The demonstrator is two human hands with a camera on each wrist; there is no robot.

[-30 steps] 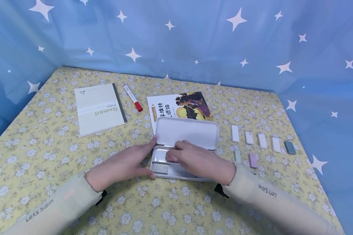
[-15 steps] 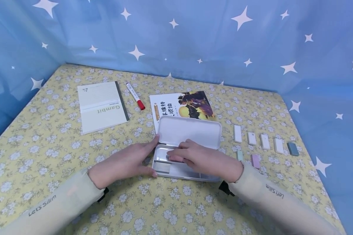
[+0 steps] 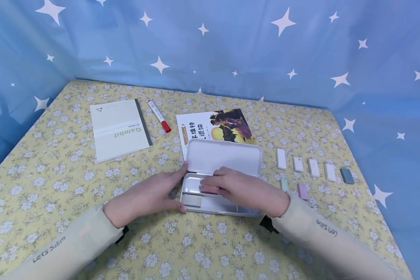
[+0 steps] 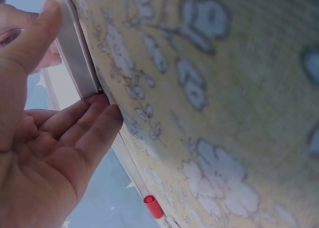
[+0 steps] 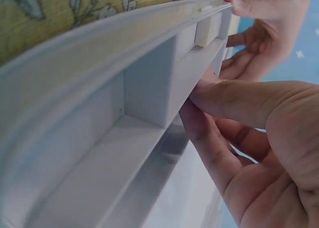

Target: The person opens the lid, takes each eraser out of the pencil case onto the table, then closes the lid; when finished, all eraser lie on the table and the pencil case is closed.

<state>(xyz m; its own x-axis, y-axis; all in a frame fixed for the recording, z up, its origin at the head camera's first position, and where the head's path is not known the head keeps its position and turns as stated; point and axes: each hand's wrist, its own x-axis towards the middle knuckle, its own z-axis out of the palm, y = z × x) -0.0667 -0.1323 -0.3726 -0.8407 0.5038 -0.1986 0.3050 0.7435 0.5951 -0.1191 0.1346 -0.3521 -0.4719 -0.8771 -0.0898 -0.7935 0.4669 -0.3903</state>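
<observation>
A white pencil case [image 3: 210,210] lies with its lid [image 3: 224,157] raised and its divided tray toward me. At its left end my left hand [image 3: 145,198] holds it, thumb at the near corner and fingers at the far corner. My right hand [image 3: 246,190] reaches into the far compartment, fingertips on a small reddish-brown block [image 3: 209,189], which looks like an eraser. In the right wrist view, the right hand [image 5: 264,153] mostly hides that block. A pale block [image 3: 191,200] lies in the near left compartment. The left wrist view shows the left fingers [image 4: 92,130] against the case's corner.
On the right lie several white eraser-like blocks [image 3: 314,168], a dark teal one [image 3: 347,175], a purple one [image 3: 302,191] and a pale green one [image 3: 284,185]. Behind the lid is a picture book [image 3: 231,124]. A notebook [image 3: 120,130] and red-capped marker [image 3: 159,116] lie left.
The right hand has shifted slightly to the right in the case, and more of the reddish-brown block shows beneath its fingers. The left hand stays on the case's left end.
</observation>
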